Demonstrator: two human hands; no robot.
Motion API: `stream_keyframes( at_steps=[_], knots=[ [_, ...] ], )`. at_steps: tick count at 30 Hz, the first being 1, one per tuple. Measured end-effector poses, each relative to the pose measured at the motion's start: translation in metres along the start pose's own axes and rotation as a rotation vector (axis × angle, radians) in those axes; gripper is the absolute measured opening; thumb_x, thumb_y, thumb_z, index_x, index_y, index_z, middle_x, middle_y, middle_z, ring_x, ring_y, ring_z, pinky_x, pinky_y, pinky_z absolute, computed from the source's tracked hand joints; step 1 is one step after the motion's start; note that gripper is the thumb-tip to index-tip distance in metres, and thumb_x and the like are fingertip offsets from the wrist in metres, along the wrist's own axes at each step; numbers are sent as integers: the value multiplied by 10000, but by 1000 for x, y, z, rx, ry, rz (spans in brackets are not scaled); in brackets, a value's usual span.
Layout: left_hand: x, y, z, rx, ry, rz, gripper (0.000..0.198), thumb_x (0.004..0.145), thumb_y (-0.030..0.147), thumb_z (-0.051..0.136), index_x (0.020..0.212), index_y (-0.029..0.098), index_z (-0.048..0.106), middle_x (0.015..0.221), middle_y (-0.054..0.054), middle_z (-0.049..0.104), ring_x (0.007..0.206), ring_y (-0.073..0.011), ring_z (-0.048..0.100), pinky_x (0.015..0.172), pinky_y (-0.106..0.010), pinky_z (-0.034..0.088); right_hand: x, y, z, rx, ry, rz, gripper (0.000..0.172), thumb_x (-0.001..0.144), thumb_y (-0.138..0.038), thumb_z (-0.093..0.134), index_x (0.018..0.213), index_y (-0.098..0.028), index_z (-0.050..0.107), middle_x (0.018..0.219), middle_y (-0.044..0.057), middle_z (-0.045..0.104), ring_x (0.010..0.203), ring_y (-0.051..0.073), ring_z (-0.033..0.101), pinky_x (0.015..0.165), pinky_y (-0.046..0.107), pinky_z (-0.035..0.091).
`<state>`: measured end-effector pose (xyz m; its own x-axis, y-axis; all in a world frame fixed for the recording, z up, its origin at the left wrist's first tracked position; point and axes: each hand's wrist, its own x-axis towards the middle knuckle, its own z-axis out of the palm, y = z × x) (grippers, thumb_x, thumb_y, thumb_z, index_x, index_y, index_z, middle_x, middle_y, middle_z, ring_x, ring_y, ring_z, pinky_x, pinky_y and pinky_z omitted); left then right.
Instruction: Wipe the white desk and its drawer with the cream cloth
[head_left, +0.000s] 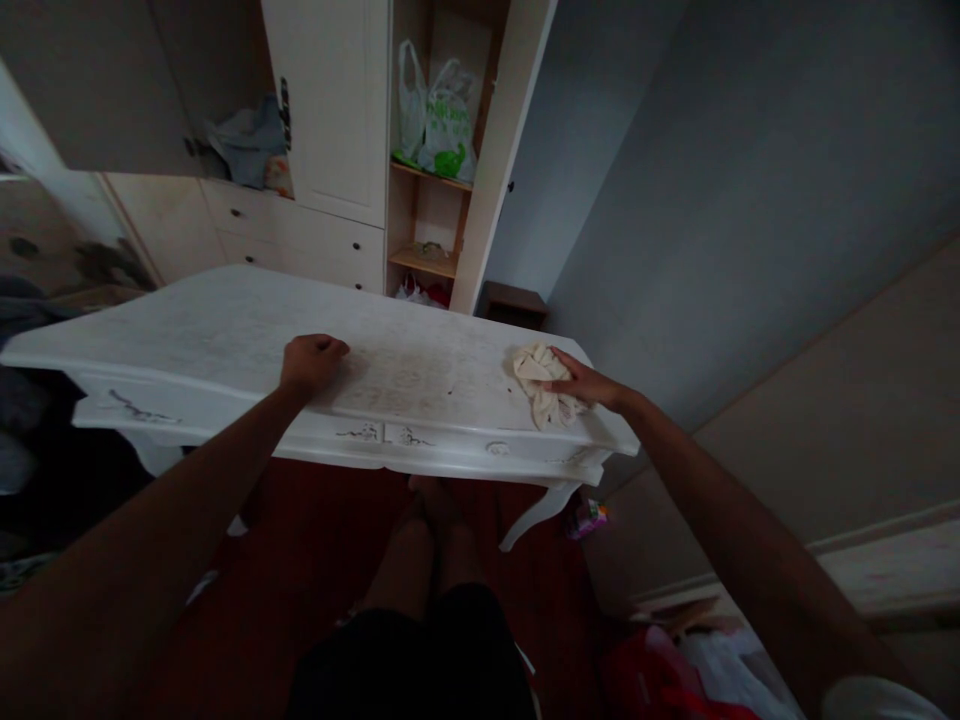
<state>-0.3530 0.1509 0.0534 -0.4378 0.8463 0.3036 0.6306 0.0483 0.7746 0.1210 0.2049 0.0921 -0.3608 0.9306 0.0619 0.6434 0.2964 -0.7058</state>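
A white dressing table (pixel 247 310) with carved drawer fronts stands before me. Dark smudges mark the middle of its top. Toward the right end, my right hand (pixel 581 385) grips a crumpled cream cloth (pixel 541 385), which lies against the tabletop. My left hand (pixel 313 364) rests by the front edge, left of the smudges, its fingers curled into a loose fist. Nothing shows in that fist.
Behind the table is a white wardrobe (pixel 334 110) with open doors; plastic bags (pixel 448 125) sit on its shelf. A grey wall (pixel 660 250) rises at the right. Below are my legs, a small purple box (pixel 587 518) and a red bag (pixel 645 675) on the red floor (pixel 285 580).
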Motion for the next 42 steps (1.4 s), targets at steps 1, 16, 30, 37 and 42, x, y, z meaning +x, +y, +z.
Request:
stream_keyframes(
  at_steps=[1, 16, 30, 37, 42],
  knots=[
    [0, 0, 0, 5, -3, -5, 323, 711, 391, 520, 746, 146, 726, 588, -19, 599, 711, -193, 597, 649, -321, 394, 0, 5, -9, 72, -3, 17, 839, 701, -503, 780, 1443, -261, 473, 1451, 90, 541, 1224, 298, 582, 1030, 441, 484],
    [-3, 9, -3, 85, -10, -28, 273, 746, 340, 559, 769, 139, 742, 628, -11, 609, 716, -190, 583, 665, -282, 415, -12, 94, 0, 302, 936, 225, 118, 577, -236, 689, 674, -169, 698, 699, 40, 717, 692, 188, 653, 676, 315, 531],
    [-5, 10, -1, 51, 9, -52, 268, 742, 320, 576, 796, 124, 750, 679, -25, 656, 731, -187, 595, 704, -282, 448, -20, 89, 0, 545, 905, 176, 242, 787, -430, 618, 710, -202, 597, 433, -67, 545, 313, 91, 463, 314, 196, 364],
    [-2, 4, 2, 82, 15, -22, 303, 719, 373, 529, 767, 157, 736, 703, -47, 667, 770, -225, 622, 722, -320, 457, -23, 83, 1, 612, 909, 155, 307, 810, -445, 623, 630, -208, 550, 422, -63, 540, 298, 86, 456, 289, 197, 341],
    [-1, 3, 2, 70, 18, -17, 294, 705, 392, 522, 731, 173, 716, 641, -30, 626, 747, -228, 617, 693, -313, 456, -23, 84, 1, 634, 915, 160, 320, 800, -458, 642, 624, -208, 551, 413, -65, 538, 302, 82, 452, 286, 196, 339]
  ],
)
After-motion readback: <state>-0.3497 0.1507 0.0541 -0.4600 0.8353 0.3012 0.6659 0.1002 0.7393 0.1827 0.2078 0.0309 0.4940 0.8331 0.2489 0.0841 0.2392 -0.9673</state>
